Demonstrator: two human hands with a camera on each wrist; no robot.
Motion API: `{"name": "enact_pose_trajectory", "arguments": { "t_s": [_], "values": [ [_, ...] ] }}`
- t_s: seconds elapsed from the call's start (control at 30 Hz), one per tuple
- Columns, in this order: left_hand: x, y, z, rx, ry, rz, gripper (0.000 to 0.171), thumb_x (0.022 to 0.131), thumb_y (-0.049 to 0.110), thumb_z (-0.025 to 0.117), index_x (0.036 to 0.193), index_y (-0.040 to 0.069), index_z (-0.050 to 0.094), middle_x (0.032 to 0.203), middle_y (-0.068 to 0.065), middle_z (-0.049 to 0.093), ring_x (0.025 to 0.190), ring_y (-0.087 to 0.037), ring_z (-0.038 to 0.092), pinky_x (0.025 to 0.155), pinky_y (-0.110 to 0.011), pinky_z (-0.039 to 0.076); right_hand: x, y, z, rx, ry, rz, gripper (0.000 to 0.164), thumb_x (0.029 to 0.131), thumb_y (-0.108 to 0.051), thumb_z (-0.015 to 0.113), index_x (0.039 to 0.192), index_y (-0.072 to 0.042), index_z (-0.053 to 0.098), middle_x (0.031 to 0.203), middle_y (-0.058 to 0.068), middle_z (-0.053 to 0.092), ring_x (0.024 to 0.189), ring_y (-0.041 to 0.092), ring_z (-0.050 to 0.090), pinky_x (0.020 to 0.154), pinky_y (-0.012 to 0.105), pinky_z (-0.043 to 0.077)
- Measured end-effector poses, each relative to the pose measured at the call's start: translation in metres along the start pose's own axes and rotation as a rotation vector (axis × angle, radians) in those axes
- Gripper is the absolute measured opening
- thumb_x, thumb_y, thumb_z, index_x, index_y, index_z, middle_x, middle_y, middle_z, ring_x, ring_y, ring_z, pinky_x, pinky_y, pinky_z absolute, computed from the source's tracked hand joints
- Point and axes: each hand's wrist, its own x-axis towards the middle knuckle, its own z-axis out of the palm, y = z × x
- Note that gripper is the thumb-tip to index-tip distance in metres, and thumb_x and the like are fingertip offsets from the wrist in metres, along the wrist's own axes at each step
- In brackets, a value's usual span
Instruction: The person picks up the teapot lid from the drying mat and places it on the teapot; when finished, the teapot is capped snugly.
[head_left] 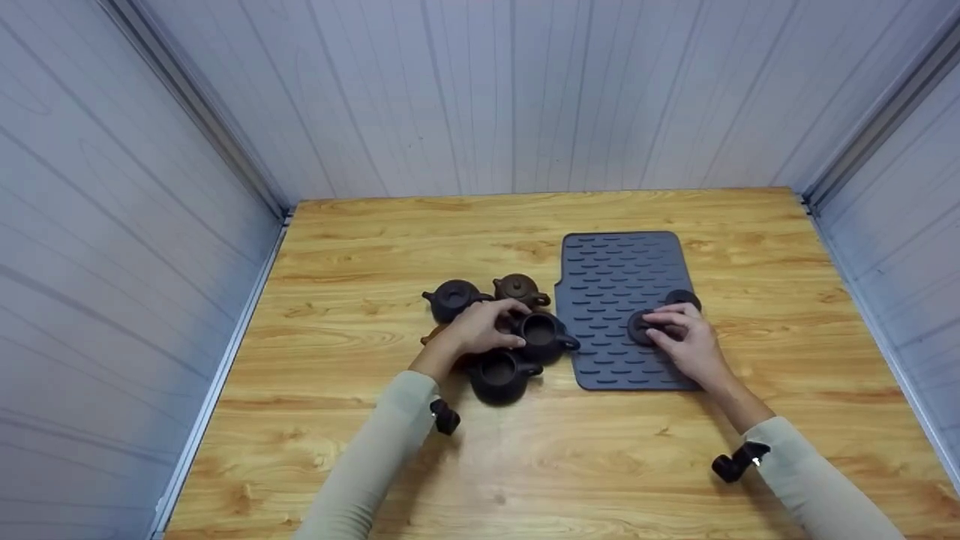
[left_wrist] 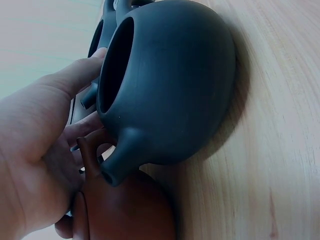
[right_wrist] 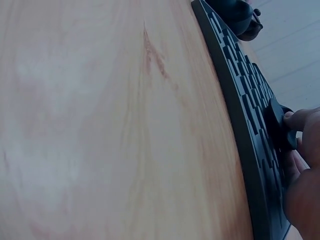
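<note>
1. Counter (head_left: 315, 315): wood-grain surface, smooth, light sheen.
2. Front teapot (head_left: 499, 391): clay-like, smooth, matt to faintly satin.
3. Reddish-brown teapot (left_wrist: 130, 212), at 10 o'clock from it: clay-like, smooth, dull.
4. Mat (head_left: 622, 262), at 2 o'clock from it: rubbery look, matt, ridged.
5. Lid (head_left: 637, 330): clay-like, matt.
6. Back wall (head_left: 480, 112), at 12 o'clock: smooth panelling, slight sheen.
7. Left sleeve (head_left: 375, 450): matt cloth.

A wood-grain tabletop (head_left: 315, 450) carries a grey ribbed mat (head_left: 615, 259) below the right fingers (head_left: 670, 318). Round the left fingers (head_left: 513, 306) stand teapots: a lidless black teapot (head_left: 546, 354) just right, a second lidless teapot (head_left: 499, 390) nearer the person, a lidded black teapot (head_left: 450, 306) and brown teapot (head_left: 516, 290) beyond, a reddish-brown teapot (left_wrist: 127, 212) partly underneath.
</note>
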Motion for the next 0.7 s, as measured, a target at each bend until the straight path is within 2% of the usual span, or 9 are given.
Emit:
{"name": "enact_pose_trajectory", "arguments": {
  "t_s": [0.13, 0.33, 0.43, 0.7],
  "values": [
    [-0.001, 0.0, 0.0, -0.005, 0.002, 0.011, 0.054, 0.098, 0.036, 0.09, 0.148, 0.029, 0.071, 0.145, -0.016, 0.076, 0.14, -0.036, 0.069, 0.121, -0.059, 0.052, 0.001, -0.001, -0.002, -0.009, -0.004, 0.01, 0.021, 0.098, 0.009, 0.08, 0.118, 0.006, 0.084, 0.128, 0.016, 0.065, 0.119, 0.004, 0.062, 0.098, 0.002, 0.052],
    [-0.002, -0.001, 0.001, -0.011, 0.016, 0.038, 0.055, 0.097, 0.035, 0.091, 0.148, 0.027, 0.071, 0.141, -0.015, 0.078, 0.136, -0.035, 0.072, 0.119, -0.058, 0.054, 0.003, -0.003, -0.002, 0.008, -0.016, 0.013, 0.02, 0.098, 0.009, 0.08, 0.118, 0.008, 0.084, 0.131, 0.023, 0.063, 0.118, -0.004, 0.056, 0.098, 0.002, 0.052],
    [-0.001, -0.001, 0.002, -0.015, 0.016, 0.044, 0.055, 0.097, 0.034, 0.091, 0.148, 0.026, 0.071, 0.141, -0.015, 0.078, 0.134, -0.035, 0.073, 0.119, -0.057, 0.055, 0.004, -0.005, -0.002, 0.004, -0.024, 0.022, 0.02, 0.099, 0.007, 0.08, 0.119, 0.007, 0.084, 0.131, 0.025, 0.064, 0.118, -0.005, 0.056, 0.097, 0.001, 0.052],
    [0.0, -0.002, 0.002, -0.011, 0.003, 0.026, 0.055, 0.098, 0.036, 0.089, 0.149, 0.028, 0.07, 0.144, -0.014, 0.077, 0.135, -0.034, 0.073, 0.118, -0.056, 0.056, 0.005, -0.014, 0.001, 0.015, -0.048, 0.033, 0.019, 0.099, 0.005, 0.082, 0.118, 0.006, 0.085, 0.129, 0.017, 0.065, 0.119, 0.004, 0.061, 0.097, 0.003, 0.054]
  ]
}}
